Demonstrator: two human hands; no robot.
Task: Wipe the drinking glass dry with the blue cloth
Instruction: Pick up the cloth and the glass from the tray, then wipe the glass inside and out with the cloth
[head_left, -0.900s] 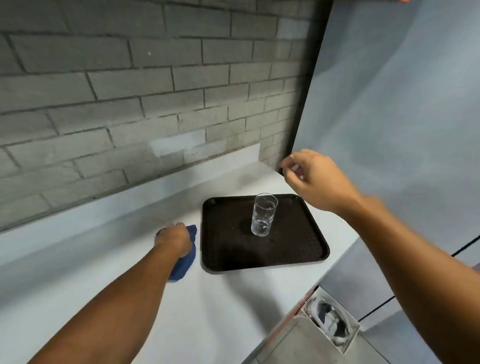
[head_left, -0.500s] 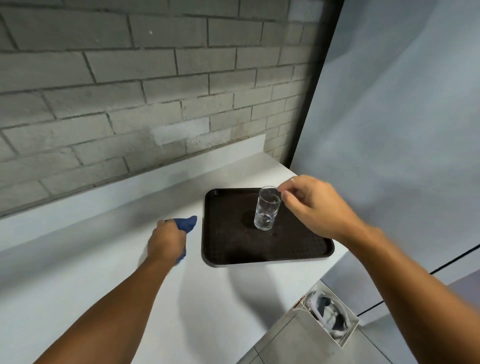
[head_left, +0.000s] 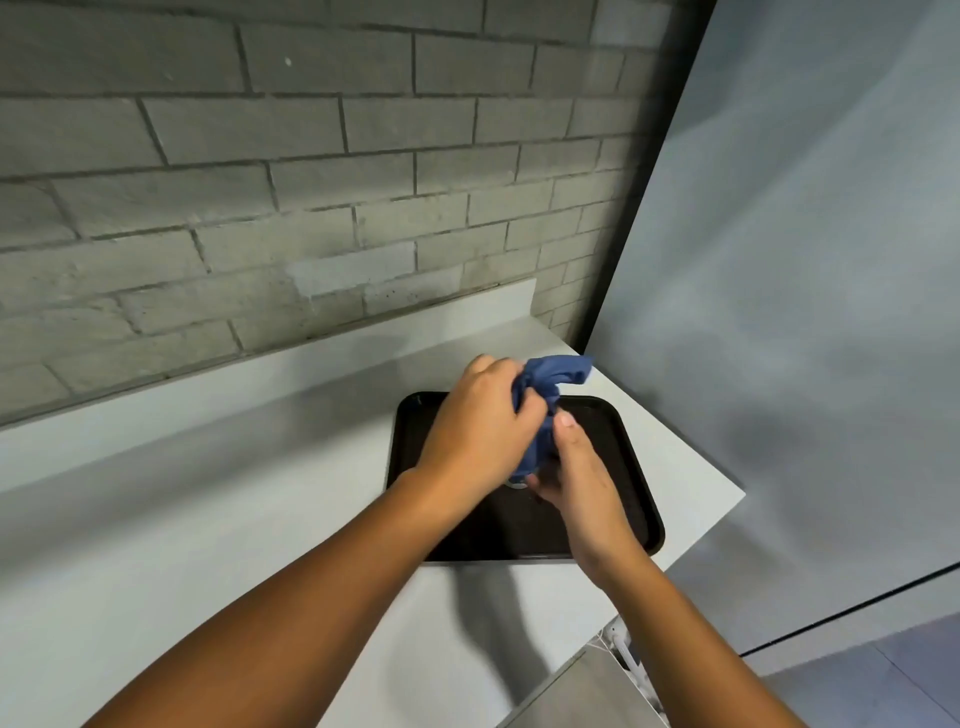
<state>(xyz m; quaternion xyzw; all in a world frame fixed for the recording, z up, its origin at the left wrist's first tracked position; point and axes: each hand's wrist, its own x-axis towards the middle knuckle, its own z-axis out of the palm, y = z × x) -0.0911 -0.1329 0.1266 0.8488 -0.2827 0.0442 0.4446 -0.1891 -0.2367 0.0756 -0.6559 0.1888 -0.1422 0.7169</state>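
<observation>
Both hands meet above the dark tray (head_left: 631, 457), near the counter's (head_left: 208, 519) right end. Left hand (head_left: 475, 431) bunches the blue cloth (head_left: 545, 387). Right hand (head_left: 576, 480) is wrapped round the drinking glass (head_left: 516, 483), cloth-covered, only a sliver of base visible.

Two bare arms reach in from the bottom. No sleeves show. The left hand (head_left: 475, 434) and right hand (head_left: 582, 480) wear nothing (one short thumbnail shows).
</observation>
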